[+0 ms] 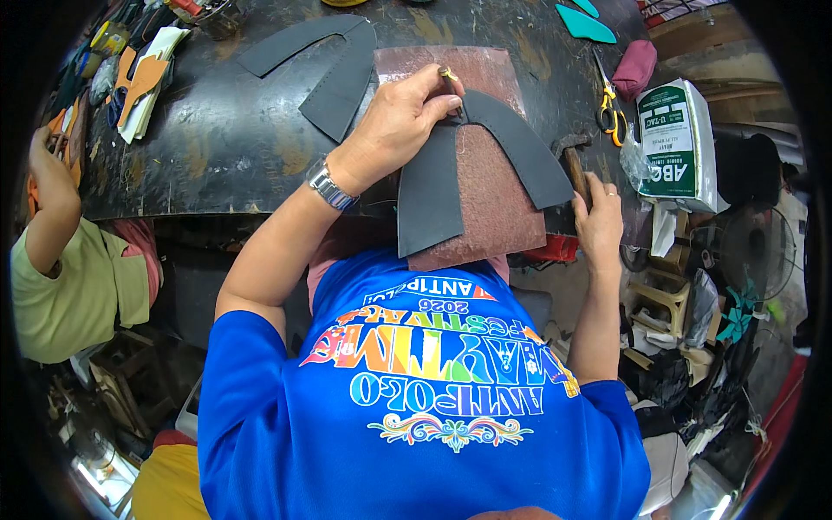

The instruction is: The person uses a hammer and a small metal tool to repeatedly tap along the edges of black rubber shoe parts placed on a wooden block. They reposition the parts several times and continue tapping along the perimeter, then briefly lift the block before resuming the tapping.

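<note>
My left hand [400, 114], with a metal watch at the wrist, pinches a slim metal punch [447, 76] upright between thumb and fingers. The punch's tip is down at the curved top of a black, U-shaped shoe-upper piece [523, 158]; the exact contact is hidden by my fingers. That piece lies on a worn reddish-brown board [490, 217], its two arms spread towards me. To the right, my right hand [600, 218] is wrapped round the wooden handle of a hammer [574, 161], its head pointing away from me, beside the board and apart from the punch.
A similar black piece [348, 87] lies left of the board on the dark table [217, 165]. Yellow-handled scissors [610, 114], a maroon pouch [634, 68] and a white-green can [674, 143] stand at the right. Orange cutouts [143, 78] lie far left, near another person's arm [54, 199].
</note>
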{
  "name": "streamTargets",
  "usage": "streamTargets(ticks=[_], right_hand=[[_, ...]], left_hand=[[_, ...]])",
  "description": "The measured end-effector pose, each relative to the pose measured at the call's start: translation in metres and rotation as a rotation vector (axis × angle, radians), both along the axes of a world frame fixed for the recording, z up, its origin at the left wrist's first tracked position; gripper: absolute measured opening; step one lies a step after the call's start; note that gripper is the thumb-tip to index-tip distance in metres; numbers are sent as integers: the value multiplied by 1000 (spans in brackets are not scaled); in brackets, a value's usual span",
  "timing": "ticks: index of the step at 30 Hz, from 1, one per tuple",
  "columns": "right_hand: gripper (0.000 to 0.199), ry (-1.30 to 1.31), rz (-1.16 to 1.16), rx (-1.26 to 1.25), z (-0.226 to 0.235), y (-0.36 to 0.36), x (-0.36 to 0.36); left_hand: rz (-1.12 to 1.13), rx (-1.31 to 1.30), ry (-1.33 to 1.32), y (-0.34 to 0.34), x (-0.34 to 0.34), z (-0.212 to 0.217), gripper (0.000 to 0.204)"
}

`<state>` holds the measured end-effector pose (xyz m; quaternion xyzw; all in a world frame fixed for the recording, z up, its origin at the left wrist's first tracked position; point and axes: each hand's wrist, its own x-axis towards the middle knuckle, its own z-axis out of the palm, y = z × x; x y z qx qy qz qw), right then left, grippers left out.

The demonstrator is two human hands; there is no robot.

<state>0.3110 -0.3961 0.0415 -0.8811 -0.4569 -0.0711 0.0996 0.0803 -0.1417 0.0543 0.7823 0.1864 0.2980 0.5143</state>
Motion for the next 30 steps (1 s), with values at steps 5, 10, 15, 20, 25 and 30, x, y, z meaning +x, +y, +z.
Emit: streamTargets(ticks=[5,10,15,20,25,30], right_hand=[[35,98,-53,120,-20,-16,17],[37,851,-237,546,12,-3,19],[37,939,88,650,39,6,-17],[39,1032,117,548,49,27,-47],[39,1054,175,596,92,38,-70],[44,934,698,889,112,50,-73]], left_hand=[[25,-63,15,3,5,-6,11],[42,-16,21,0,3,-4,11],[60,61,-11,-2,4,-6,11],[25,268,-14,-1,5,-6,12],[-25,456,31,-2,7,-3,16],[16,540,10,-11,10,-5,17]])
